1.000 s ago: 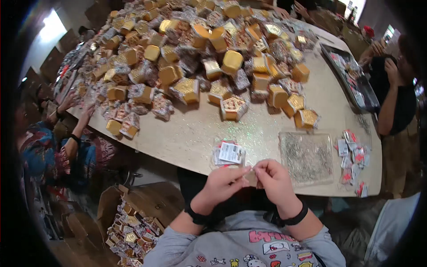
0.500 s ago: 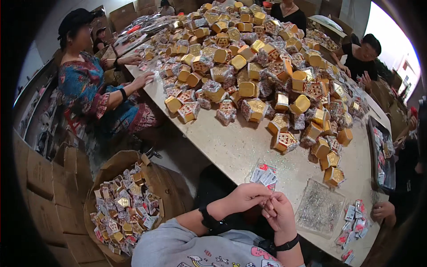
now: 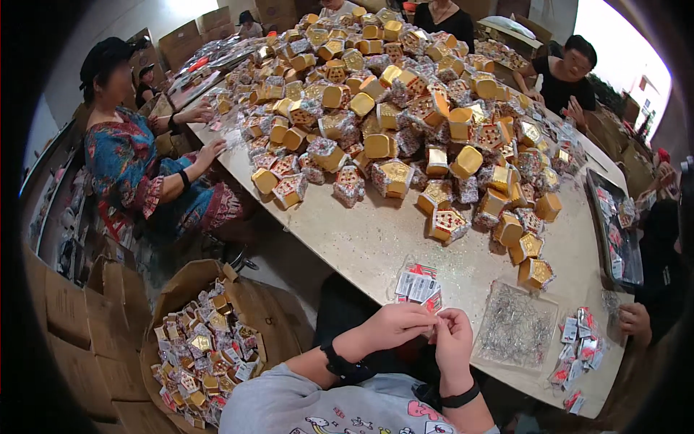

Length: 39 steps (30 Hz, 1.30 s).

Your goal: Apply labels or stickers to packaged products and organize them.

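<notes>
My left hand [image 3: 397,323] and my right hand [image 3: 452,340] meet at the fingertips above the table's near edge. Both are closed in a pinch; whatever is between the fingers is too small to make out. Just beyond them are several red and white cardboard tags [image 3: 417,283], with a thin loop at the top. Right of my hands, a shallow clear tray [image 3: 517,325] holds a tangle of thin silvery strands. Farther right lies a cluster of similar tags [image 3: 580,346].
A big heap of gold and glittery house-shaped ornaments [image 3: 396,176] covers the table [image 3: 340,239]. At my left stands a cardboard box [image 3: 271,311] filled with more ornaments. A dark tray [image 3: 613,228] sits at the right edge, near another person's hand [image 3: 635,322]. Other people sit around the table.
The whole view has shifted slightly. My hands stay pinched together, with my fingers drawn closer. The tags beyond them show a larger white label and a red piece nearer my fingers.
</notes>
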Available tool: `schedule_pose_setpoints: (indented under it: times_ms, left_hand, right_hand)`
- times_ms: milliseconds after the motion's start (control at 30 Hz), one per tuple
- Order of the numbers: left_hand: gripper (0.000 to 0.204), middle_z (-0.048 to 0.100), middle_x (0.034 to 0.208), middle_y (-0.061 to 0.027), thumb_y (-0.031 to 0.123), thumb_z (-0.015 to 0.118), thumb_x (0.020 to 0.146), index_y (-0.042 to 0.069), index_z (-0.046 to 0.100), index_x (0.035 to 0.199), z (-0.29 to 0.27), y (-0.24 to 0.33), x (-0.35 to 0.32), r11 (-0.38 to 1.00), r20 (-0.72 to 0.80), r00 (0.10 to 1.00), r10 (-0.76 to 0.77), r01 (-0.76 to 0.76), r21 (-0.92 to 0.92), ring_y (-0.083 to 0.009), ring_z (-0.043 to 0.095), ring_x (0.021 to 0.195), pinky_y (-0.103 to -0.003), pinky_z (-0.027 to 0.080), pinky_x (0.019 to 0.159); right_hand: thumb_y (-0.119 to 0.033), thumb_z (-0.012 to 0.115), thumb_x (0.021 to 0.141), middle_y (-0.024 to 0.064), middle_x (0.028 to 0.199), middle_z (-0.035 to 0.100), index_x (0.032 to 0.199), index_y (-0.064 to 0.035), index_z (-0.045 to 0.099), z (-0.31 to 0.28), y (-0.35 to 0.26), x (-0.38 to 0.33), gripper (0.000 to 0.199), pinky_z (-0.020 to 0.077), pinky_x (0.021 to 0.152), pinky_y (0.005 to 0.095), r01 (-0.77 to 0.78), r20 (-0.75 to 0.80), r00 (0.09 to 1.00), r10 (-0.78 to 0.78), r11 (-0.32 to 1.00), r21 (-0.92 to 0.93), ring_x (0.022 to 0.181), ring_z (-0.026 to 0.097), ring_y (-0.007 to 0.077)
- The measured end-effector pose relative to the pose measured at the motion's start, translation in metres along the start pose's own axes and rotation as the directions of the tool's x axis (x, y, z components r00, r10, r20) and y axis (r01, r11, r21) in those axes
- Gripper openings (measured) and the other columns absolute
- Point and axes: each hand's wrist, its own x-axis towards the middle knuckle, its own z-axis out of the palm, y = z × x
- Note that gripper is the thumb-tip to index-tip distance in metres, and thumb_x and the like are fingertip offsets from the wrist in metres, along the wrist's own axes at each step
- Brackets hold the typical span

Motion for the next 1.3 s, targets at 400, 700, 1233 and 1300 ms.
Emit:
schedule_pose_setpoints:
  times_ms: [400,700,1233,1300]
  left_hand:
    - [0.023,0.063,0.098,-0.0142,-0.003,0.060,0.077,-0.001,0.062,0.099,0.002,-0.006,-0.009,0.997,-0.120,0.990,0.078,-0.075,0.035,-0.0250,0.063,0.086,-0.030,0.050,0.075]
    - [0.019,0.063,0.095,-0.0148,-0.003,0.061,0.076,-0.003,0.062,0.095,0.001,-0.004,-0.013,0.994,-0.170,0.985,0.017,-0.034,-0.100,-0.0243,0.063,0.084,-0.028,0.050,0.074]
    - [0.018,0.062,0.076,-0.0107,0.000,0.066,0.070,0.002,0.064,0.088,-0.015,0.010,-0.007,0.974,-0.096,0.993,0.068,-0.045,0.220,-0.0257,0.060,0.067,-0.030,0.046,0.058]
    - [0.018,0.062,0.075,-0.0104,-0.002,0.065,0.069,0.002,0.063,0.086,-0.018,0.015,-0.010,0.981,-0.084,0.996,0.043,-0.026,0.192,-0.0256,0.060,0.066,-0.031,0.046,0.058]
  right_hand:
    - [0.000,0.053,0.085,0.0045,0.072,0.056,0.091,0.0013,0.053,0.011,0.001,-0.005,0.007,0.0439,0.056,0.0201,0.201,-0.112,0.969,-0.220,0.967,-0.157,0.064,0.053,0.0075]
    - [0.001,0.055,0.080,0.0136,0.075,0.061,0.091,0.0016,0.058,0.010,-0.008,-0.011,0.011,0.0471,0.059,0.0302,0.371,0.030,0.909,-0.416,0.774,-0.514,0.066,0.060,0.0218]
    - [-0.003,0.056,0.080,0.0152,0.075,0.060,0.088,-0.0003,0.060,0.011,-0.009,-0.011,0.009,0.0470,0.059,0.0302,0.381,0.155,0.924,-0.350,0.811,-0.444,0.066,0.060,0.0264]
    - [-0.003,0.057,0.080,0.0125,0.073,0.060,0.088,-0.0006,0.060,0.010,-0.010,-0.012,0.009,0.0465,0.058,0.0290,0.378,0.154,0.926,-0.345,0.826,-0.418,0.064,0.060,0.0226]
